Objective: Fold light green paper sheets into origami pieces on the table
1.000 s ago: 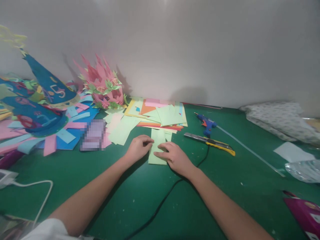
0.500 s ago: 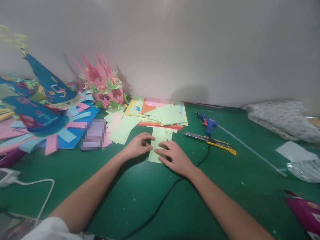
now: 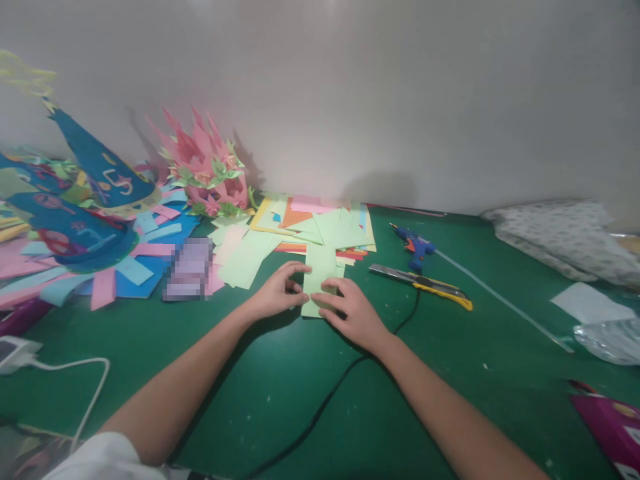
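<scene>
Pale green paper strip point(image 3: 321, 267) lies at the centre of the frame on the green table point(image 3: 260, 373), its top end overlapping the front edge of a pile of coloured sheets point(image 3: 343, 230). The left hand point(image 3: 279, 292) is at the strip's left edge, its grip spread, thumb and forefinger apart. The right hand point(image 3: 356, 315) reaches over the right edge, grip also spread, fingertips on the paper. Right of centre are a blue glue gun point(image 3: 419, 249) and, just below it, a yellow cutter knife point(image 3: 440, 289). A black cord point(image 3: 314, 421) runs down to the bottom of the frame. At upper left stands a pink paper crown point(image 3: 200, 140), with a blue pointed hat point(image 3: 87, 150) farther left. Below the crown lies a flat rectangle point(image 3: 189, 268), perhaps a phone, too blurred to be sure.
</scene>
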The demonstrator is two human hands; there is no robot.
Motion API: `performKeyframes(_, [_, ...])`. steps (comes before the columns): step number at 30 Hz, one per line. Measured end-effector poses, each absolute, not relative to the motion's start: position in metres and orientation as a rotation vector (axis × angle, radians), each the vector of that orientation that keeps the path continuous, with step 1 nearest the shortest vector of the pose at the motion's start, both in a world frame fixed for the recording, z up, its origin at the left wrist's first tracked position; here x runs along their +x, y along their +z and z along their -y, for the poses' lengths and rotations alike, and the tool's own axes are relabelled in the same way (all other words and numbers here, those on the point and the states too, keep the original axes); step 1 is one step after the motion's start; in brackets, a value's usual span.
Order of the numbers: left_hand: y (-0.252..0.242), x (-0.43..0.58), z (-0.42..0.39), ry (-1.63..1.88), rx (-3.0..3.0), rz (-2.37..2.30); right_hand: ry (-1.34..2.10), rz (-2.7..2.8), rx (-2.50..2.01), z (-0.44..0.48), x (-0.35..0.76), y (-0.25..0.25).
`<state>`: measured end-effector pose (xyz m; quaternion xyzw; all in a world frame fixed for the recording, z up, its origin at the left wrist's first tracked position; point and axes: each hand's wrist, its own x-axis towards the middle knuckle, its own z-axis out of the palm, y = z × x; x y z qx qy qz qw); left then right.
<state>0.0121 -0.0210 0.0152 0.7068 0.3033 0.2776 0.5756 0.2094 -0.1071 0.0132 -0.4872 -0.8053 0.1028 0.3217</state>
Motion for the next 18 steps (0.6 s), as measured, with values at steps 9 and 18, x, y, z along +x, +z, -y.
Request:
performKeyframes(9, [0.018, 0.017, 0.024, 0.717, 1.456, -0.672, 0.853, 1.336, -1.297, 0.098, 0.213, 0.002])
performKeyframes(18, [0.019, 0.019, 0.028, 0.705, 1.402, -0.623, 1.181, 1.135, -1.195, 0.098, 0.214, 0.007])
